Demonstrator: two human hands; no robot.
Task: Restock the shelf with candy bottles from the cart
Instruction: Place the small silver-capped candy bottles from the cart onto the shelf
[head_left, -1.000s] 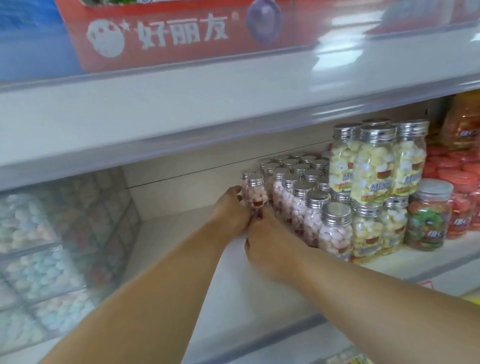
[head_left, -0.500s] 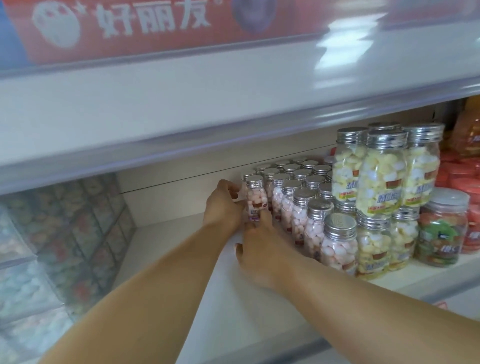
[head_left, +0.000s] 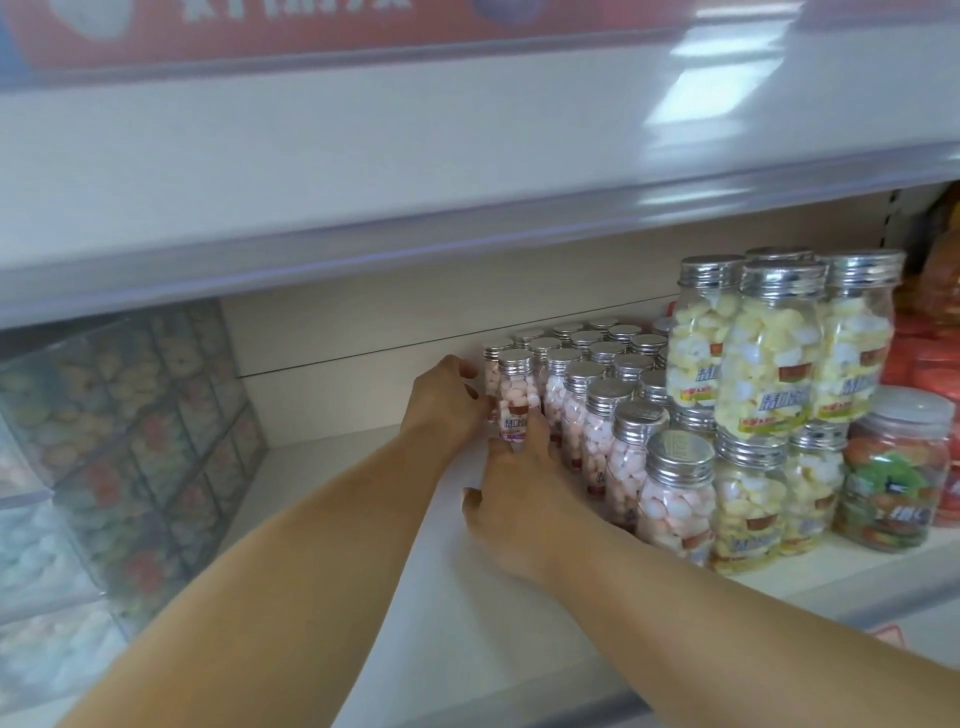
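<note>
A small bottle of pink candy (head_left: 513, 397) with a silver cap stands upright on the white shelf (head_left: 363, 545), between 2 bare hands. The left hand (head_left: 444, 402) is against its left side with bent fingers, but the back of the hand hides them, so I cannot tell whether they clasp the bottle. The right hand (head_left: 519, 499) is released, thumb spread out, with its straight fingers (head_left: 535, 434) touching the bottle's lower front.

Just right of the bottle, touching or nearly so, stand rows of matching pink bottles (head_left: 597, 415) running from the shelf's back toward its front edge. Right of those are bigger bottles of yellow candy (head_left: 763, 374), stacked 2 levels high. Further right stands a jar of mixed-colour candy (head_left: 893, 478), and behind it red-lidded jars (head_left: 930, 364).

Well to the left of the hands are stacked clear boxes of sweets (head_left: 130, 415), blurred. Above everything runs the upper shelf (head_left: 415, 156) with a red banner (head_left: 311, 31).
</note>
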